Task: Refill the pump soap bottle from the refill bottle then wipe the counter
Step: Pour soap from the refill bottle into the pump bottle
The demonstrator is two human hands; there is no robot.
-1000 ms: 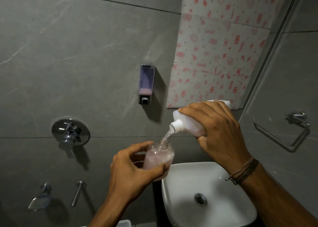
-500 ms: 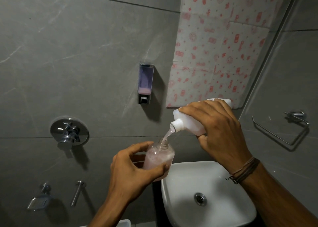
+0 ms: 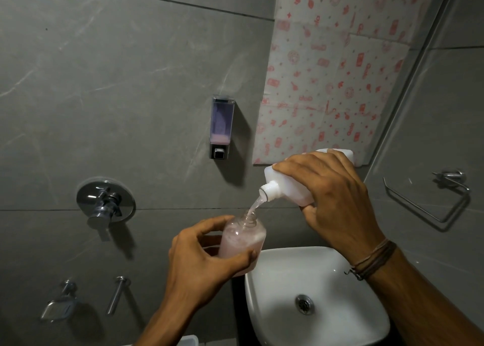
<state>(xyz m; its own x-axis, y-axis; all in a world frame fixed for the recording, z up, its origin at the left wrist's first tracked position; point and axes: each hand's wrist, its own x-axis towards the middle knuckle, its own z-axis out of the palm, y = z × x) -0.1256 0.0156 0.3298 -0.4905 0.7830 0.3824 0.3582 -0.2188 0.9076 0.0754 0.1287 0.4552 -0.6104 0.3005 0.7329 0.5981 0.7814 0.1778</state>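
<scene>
Grey marble-look tiles behind; left hand [image 3: 201, 264] wraps the clear round soap bottle [image 3: 242, 238], right hand [image 3: 332, 204] grips the tilted white refill bottle [image 3: 290, 188], pink soap streaming.

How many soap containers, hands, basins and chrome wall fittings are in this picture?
Soap containers: 3 (clear soap bottle, white refill bottle, wall dispenser)
Hands: 2 (left hand, right hand)
Basins: 1 (white basin)
Chrome wall fittings: 4 (mixer valve, soap dish, rod, towel ring)
Total: 10
</scene>
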